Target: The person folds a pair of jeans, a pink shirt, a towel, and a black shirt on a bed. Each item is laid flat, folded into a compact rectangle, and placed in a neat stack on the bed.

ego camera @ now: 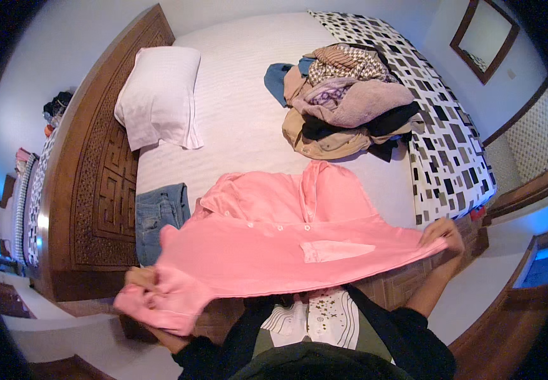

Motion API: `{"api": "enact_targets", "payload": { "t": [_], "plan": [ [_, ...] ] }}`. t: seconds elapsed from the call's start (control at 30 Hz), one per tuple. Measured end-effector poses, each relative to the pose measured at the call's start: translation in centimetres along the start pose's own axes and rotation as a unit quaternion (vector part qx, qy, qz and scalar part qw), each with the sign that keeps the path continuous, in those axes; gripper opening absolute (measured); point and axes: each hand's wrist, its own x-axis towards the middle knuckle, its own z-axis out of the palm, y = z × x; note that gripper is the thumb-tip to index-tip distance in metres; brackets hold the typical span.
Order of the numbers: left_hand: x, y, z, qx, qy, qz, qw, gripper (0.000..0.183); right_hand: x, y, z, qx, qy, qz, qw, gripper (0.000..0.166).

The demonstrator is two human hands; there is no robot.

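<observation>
A pink button-front garment is stretched sideways between my hands, its far part lying on the near edge of the bed. It has small round buttons and a paler patch on its near side. My left hand grips a narrow part, like a sleeve, at the lower left. At the right, my right hand holds the garment's corner. Folded blue jeans lie on the bed beside the garment's left side. Beyond the garment sits a heap of mixed clothes, tan, black, mauve and patterned.
The bed's white sheet bears a white pillow by the carved wooden headboard at left. A checked black-and-white bedcover lies across the bed's right end. A framed mirror hangs on the wall at the upper right.
</observation>
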Motion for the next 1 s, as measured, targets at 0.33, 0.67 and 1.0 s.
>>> {"api": "enact_targets", "payload": {
  "t": [0.33, 0.67, 1.0],
  "plan": [
    [-2.0, -3.0, 2.3, 0.002, -0.229, -0.078, 0.97, 0.021, -1.7, 7.4, 0.6, 0.001, 0.109, 0.072, 0.991, 0.033],
    [10.3, 5.5, -1.9, 0.014, 0.009, 0.11, 0.994, 0.022, 8.4, 6.6, -0.7, 0.066, 0.252, 0.077, 0.962, 0.015],
    [0.4, 14.6, -4.8, 0.086, 0.152, 0.292, 0.94, 0.028, 4.2, -4.8, -1.4, -0.014, -0.407, -0.346, 0.845, 0.017]
  ]
}}
